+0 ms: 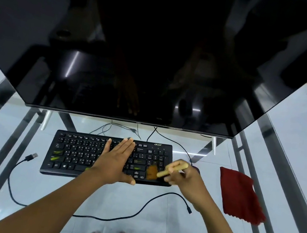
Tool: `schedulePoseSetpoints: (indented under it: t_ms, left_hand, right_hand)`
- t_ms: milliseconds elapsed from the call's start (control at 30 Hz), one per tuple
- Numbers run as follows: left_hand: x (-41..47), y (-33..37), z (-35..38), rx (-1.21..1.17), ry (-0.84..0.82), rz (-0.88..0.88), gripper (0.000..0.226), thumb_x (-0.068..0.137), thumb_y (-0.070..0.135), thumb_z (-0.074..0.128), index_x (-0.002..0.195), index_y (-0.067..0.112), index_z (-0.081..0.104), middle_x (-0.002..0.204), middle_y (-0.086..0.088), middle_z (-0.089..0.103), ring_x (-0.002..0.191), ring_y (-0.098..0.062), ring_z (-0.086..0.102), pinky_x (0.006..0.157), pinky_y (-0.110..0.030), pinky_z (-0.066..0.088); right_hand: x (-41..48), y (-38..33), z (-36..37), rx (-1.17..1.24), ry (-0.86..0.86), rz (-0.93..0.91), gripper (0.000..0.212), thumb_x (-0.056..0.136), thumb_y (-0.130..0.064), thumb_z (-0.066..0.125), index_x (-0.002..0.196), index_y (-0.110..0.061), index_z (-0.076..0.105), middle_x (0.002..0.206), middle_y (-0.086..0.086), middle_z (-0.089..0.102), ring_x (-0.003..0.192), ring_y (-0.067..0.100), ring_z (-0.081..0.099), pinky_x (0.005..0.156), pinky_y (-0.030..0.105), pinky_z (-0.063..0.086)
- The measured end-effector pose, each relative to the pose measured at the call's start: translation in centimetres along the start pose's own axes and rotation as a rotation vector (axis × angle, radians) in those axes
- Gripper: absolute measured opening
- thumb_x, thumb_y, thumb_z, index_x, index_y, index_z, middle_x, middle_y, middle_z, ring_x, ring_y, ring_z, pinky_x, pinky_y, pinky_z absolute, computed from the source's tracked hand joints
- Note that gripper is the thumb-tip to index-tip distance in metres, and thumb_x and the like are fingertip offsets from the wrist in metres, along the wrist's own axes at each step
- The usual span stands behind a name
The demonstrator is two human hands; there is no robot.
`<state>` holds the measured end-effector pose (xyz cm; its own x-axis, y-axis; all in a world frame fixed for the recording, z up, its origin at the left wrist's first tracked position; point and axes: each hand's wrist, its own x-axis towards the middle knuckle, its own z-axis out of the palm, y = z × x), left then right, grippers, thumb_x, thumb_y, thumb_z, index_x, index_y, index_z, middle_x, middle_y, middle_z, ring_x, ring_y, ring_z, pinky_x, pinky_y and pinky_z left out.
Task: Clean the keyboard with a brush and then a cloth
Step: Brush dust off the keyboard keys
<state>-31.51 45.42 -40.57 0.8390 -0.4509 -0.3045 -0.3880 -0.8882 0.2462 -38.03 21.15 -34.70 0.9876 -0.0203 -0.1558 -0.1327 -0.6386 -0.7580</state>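
Observation:
A black keyboard [73, 151] lies flat on the glass table, with green bits on several keys at its left and near the arrows. My left hand [115, 161] rests flat on the middle keys, fingers straight and pointing away from me. My right hand [185, 177] grips a small wooden-handled brush [161, 171] at the keyboard's right end. The brown bristles touch the keys by the number pad and look blurred. A red cloth [241, 196] lies on the glass to the right of the keyboard, apart from both hands.
A large dark monitor [139, 53] stands just behind the keyboard on white feet. A loose black USB cable [25, 158] curls across the glass table [171, 221] in front of the keyboard. Metal frame bars run under the glass on both sides. Bare feet show below.

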Motion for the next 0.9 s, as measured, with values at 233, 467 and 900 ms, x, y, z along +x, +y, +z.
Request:
schedulePoseSetpoints:
  t_ms: [233,467,900]
  left_hand:
    - [0.1,0.0,-0.2,0.028,0.004,0.000,0.126,0.066,0.080,0.057,0.152,0.018,-0.011,0.160,0.003,-0.017,0.143,-0.008,-0.022,0.116,-0.052,-0.014]
    - [0.1,0.0,0.0,0.030,0.014,0.008,0.126,0.065,0.080,0.057,0.152,0.018,-0.010,0.160,0.004,-0.016,0.136,-0.005,-0.026,0.116,-0.051,-0.014]
    - [0.1,0.0,0.0,0.009,0.013,0.009,0.126,0.066,0.080,0.057,0.152,0.018,-0.011,0.159,0.004,-0.019,0.141,-0.008,-0.023,0.116,-0.051,-0.014]
  right_hand:
    - [0.5,-0.2,-0.9,0.147,0.020,0.072,0.012,0.098,-0.013,0.053,0.093,-0.006,0.060,0.074,0.001,0.075,0.075,0.014,0.070,0.071,0.024,0.056]
    - [2.2,-0.6,-0.9,0.209,0.091,0.091,0.010,0.097,-0.015,0.053,0.091,-0.011,0.060,0.076,0.003,0.075,0.075,0.009,0.070,0.076,0.023,0.056]
    - [5.2,-2.2,1.8,0.068,0.350,-0.016,0.021,0.094,-0.007,0.056,0.082,-0.023,0.061,0.089,-0.001,0.065,0.080,-0.008,0.059,0.074,0.008,0.043]
